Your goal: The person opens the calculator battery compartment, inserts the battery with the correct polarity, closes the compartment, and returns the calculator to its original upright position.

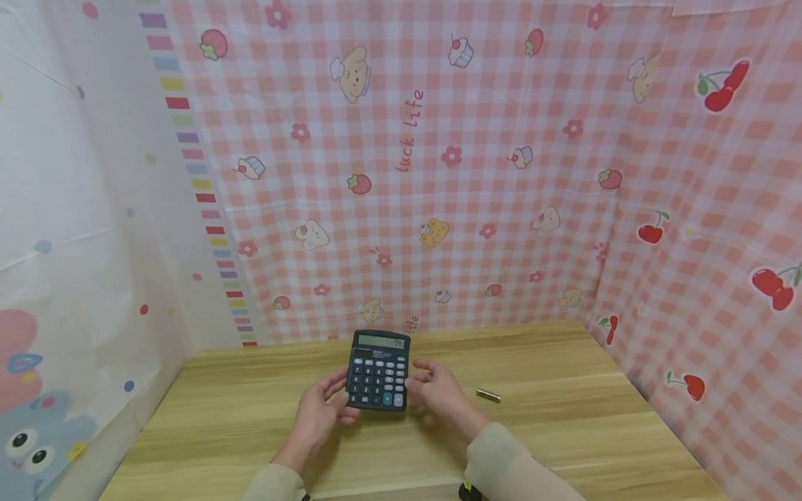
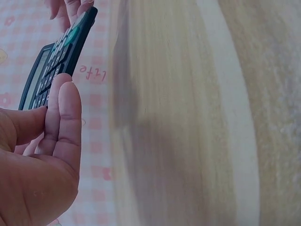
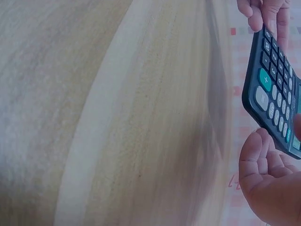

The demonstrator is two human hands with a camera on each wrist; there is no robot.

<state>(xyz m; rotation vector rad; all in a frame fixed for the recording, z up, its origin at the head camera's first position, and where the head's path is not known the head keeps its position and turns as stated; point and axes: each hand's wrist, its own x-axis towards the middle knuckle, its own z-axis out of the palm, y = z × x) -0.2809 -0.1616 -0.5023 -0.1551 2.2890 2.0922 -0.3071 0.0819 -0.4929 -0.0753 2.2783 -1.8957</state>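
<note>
A black desk calculator (image 1: 379, 372) is held up above the table, its keys and lit-grey display facing the head camera, with digits showing at the display's right end. My left hand (image 1: 317, 410) grips its lower left edge, thumb on the key side and fingers behind. At the right edge, my right hand (image 1: 441, 393) holds it between thumb and fingers. In the right wrist view the right fingertips (image 3: 263, 136) meet the calculator's rim. The left wrist view shows the calculator (image 2: 59, 61) side-on and tilted. Its back is hidden.
A gold and black battery (image 1: 489, 395) lies on the wooden table (image 1: 551, 431) to the right of my right hand. At the bottom edge, a dark object with a yellow part (image 1: 468, 491) is partly visible. Pink checked cloth (image 1: 388, 209) hangs behind the table and along its right side.
</note>
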